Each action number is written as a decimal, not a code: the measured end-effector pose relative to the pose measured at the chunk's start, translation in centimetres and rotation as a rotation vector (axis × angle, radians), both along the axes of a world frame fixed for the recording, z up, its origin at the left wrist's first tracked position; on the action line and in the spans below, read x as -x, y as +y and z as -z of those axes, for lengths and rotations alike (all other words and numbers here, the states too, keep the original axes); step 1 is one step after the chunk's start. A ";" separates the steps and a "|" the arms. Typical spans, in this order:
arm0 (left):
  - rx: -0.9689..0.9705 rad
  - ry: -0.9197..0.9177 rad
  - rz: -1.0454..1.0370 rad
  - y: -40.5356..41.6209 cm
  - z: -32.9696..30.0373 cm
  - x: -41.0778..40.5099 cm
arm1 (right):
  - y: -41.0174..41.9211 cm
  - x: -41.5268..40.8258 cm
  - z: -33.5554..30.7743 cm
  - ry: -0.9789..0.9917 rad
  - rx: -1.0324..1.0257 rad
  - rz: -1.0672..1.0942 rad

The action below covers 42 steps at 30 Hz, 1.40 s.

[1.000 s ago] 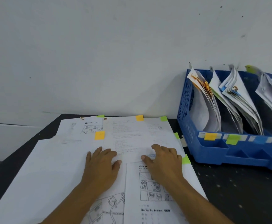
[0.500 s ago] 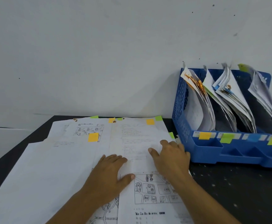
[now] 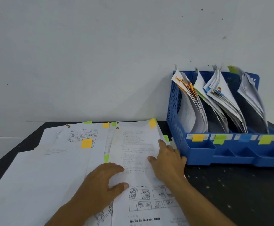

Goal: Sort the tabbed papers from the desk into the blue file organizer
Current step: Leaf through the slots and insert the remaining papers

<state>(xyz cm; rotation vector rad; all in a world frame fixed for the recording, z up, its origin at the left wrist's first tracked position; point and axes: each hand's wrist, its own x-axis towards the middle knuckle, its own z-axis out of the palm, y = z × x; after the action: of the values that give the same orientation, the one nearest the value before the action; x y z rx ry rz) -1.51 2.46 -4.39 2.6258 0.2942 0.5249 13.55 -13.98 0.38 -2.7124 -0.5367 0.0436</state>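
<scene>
Your top sheet (image 3: 133,154) lies flat on the spread of papers (image 3: 51,168) on the dark desk (image 3: 230,185), its long axis running away from you and its orange tab (image 3: 152,123) at the far edge by the wall. Its print is too faint to read. Your left hand (image 3: 98,183) and right hand (image 3: 167,160) press it with flat, relaxed fingers. The blue file organizer (image 3: 198,154) stands just right, tabs orange, green, blue and yellow-green along its front.

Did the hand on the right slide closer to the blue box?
Yes. The right hand slid rightward across the papers, and now sits near the blue file organizer's front left corner.
</scene>
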 end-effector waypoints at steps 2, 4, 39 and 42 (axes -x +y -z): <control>0.016 -0.002 -0.001 0.1 0.0 0.0 | 0.1 -0.3 -0.1 0.005 -0.120 0.018; 0.033 -0.002 -0.005 0.0 -0.1 0.0 | 0.1 -0.7 -0.1 0.052 -0.277 0.038; 0.993 -0.433 -0.215 -7.8 -12.2 -8.6 | -2.7 1.4 -7.3 0.242 -0.627 -0.523; 1.034 -0.463 -0.218 -7.4 -12.4 -8.5 | -3.9 0.3 -8.7 0.171 -0.767 -0.365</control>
<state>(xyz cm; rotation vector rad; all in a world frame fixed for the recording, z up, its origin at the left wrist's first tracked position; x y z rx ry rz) 6.94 -4.99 8.06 1.4413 0.5251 0.7671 13.25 -17.87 9.09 -1.8302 -0.7925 0.1335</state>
